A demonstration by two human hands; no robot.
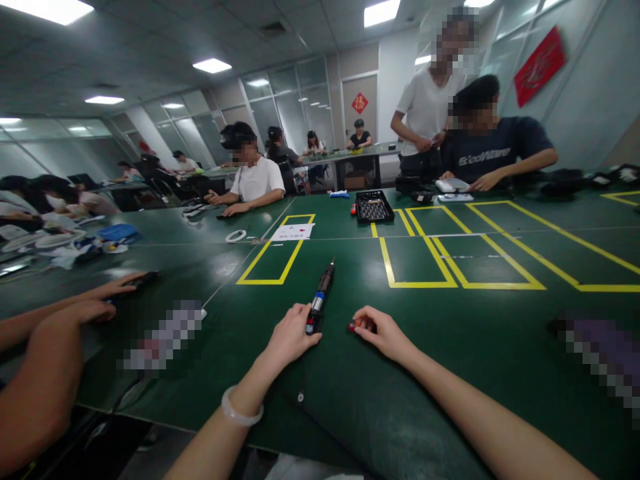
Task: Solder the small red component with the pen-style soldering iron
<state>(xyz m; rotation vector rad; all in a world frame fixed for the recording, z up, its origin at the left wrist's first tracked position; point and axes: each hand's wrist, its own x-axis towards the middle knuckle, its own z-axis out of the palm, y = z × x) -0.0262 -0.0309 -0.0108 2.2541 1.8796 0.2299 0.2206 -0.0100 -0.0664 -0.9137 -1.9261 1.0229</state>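
My left hand (291, 335) is closed round the rear end of an electric screwdriver (320, 293), dark with a silver and blue band. The tool lies near the table top, its thin bit pointing away from me. To the right of it, my right hand (384, 331) pinches a small red part (352, 327) just above the green table (350, 387). The fingers hide most of that part, so its kind does not show. A black cable (325, 427) runs over the table below my hands.
Yellow tape outlines (423, 285) mark the table ahead, with a black tray of small parts (374, 207) beyond. A white paper (293, 231) and a white ring (235, 236) lie further left. Another person's arms (55, 347) rest at the left edge. More people sit across the table.
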